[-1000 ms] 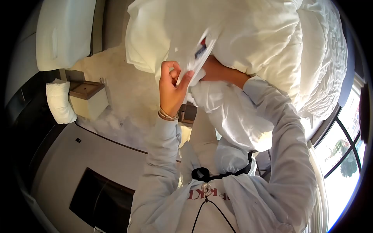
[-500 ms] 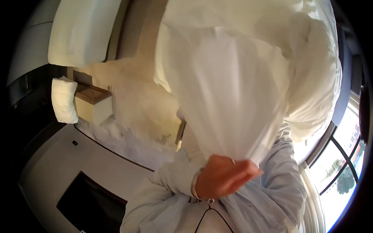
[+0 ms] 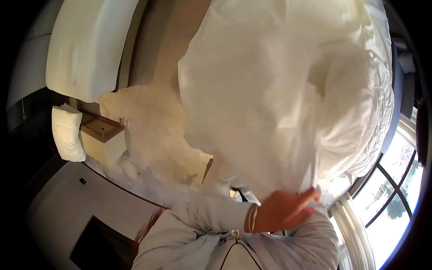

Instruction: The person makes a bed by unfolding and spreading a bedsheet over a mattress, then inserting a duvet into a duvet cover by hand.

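My left hand (image 3: 283,210), with a ring and a bracelet, reaches across my front toward the right. Its fingers are closed at the near edge of a large white sheet (image 3: 252,90), though motion blurs them slightly. The sheet spreads away from the hand, with soft folds, and hangs down on its left side. Bulky white bedding (image 3: 351,108) is bunched to the right of the sheet. My right sleeve (image 3: 315,234) shows at the lower right; my right hand is hidden behind my left hand and the cloth.
Another bed with a white cover (image 3: 90,45) stands at the upper left. Below it are an upturned piece of furniture with short legs (image 3: 105,139) and a white pillow (image 3: 67,133). A dark screen (image 3: 101,243) is at lower left, a window (image 3: 396,189) with a curtain (image 3: 355,225) at right.
My left hand has moved right and slightly up. The sheet, earlier drawn taut into a point at the hand, now lies wider and looser. The view has shifted a little.
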A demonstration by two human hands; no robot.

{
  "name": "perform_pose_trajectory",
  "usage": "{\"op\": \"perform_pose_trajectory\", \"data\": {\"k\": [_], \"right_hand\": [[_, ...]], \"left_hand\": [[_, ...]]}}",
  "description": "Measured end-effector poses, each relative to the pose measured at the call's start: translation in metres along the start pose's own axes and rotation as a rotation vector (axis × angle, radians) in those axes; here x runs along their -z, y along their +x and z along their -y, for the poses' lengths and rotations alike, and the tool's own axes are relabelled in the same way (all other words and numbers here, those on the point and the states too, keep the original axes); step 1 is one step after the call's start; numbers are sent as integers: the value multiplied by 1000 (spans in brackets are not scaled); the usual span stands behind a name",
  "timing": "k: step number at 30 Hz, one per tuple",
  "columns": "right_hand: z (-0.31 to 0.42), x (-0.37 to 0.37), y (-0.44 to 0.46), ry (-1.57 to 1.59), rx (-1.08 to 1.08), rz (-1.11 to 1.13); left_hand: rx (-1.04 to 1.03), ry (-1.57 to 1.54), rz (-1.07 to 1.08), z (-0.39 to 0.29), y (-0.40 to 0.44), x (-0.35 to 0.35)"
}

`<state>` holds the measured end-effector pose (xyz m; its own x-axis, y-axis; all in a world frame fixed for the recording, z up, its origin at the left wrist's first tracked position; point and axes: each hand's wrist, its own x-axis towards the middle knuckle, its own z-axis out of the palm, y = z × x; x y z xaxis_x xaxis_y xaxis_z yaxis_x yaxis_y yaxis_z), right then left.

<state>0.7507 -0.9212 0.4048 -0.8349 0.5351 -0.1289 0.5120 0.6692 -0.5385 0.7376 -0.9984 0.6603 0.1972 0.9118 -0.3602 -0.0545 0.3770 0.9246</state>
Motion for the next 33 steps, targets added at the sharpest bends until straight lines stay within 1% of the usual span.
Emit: {"op": "perform_pose_trajectory", "data": {"k": [1, 3, 5, 6, 7, 9, 10, 11, 13, 15, 17, 18, 19, 21, 22, 23, 25, 26, 27, 29, 31, 33], "right_hand": [[-4, -3, 12, 3, 4, 14], [2, -2, 2, -5, 2, 20], [0, -5, 5, -2, 14, 31], [-3, -5, 5, -2, 25, 32], [-4, -6, 5, 0, 38, 33], [-6, -5, 8, 1, 64, 41], [-8, -5, 10, 5, 81, 41], [-9, -5, 9, 5, 93, 44], [-9, -6, 5, 7, 107, 49], [-12, -7, 0, 8, 130, 53], [-13, -11, 6, 3, 158, 57], [-9, -10, -4, -1, 162, 56], [-9, -11, -6, -1, 168, 59], [-9, -14, -8, -8, 187, 64], [-10, -14, -10, -8, 195, 66], [-11, -14, -13, -14, 204, 74], [-12, -13, -16, -20, 223, 84], [-12, -12, -18, -25, 231, 89], [-12, -12, -20, -28, 241, 96], [-12, -12, -23, -37, 266, 100], [-10, -11, -36, -54, 281, 112], [-12, -12, -38, -72, 299, 131]], "left_hand": [[93, -38, 5, 6, 4, 14], [126, 37, -167, 22, 10, 42], [129, 169, -278, 35, 6, 63], [83, 287, -307, 49, 6, 64], [82, 300, -328, 61, 8, 61], [128, 528, -427, 77, 8, 54], [152, 568, -499, 84, 7, 38], [88, 363, -547, 87, 12, 28], [267, 25, -378, 61, 20, 12], [41, 22, -220, 42, 13, -12], [-67, -220, -184, 9, -4, -23], [1, -181, -123, 2, -11, -27], [4, -181, -142, 5, -10, -33], [36, 38, -42, 20, 0, -44], [46, -74, -72, 24, 4, -45], [42, -80, -84, 27, 6, -47], [83, -147, -179, 31, 9, -49], [94, -132, -210, 38, 10, -47], [71, -5, -219, 38, 6, -43], [35, 197, -355, 52, -7, -58], [-84, 532, -550, 71, -24, -73], [72, 700, -589, 89, -35, -73]]}}
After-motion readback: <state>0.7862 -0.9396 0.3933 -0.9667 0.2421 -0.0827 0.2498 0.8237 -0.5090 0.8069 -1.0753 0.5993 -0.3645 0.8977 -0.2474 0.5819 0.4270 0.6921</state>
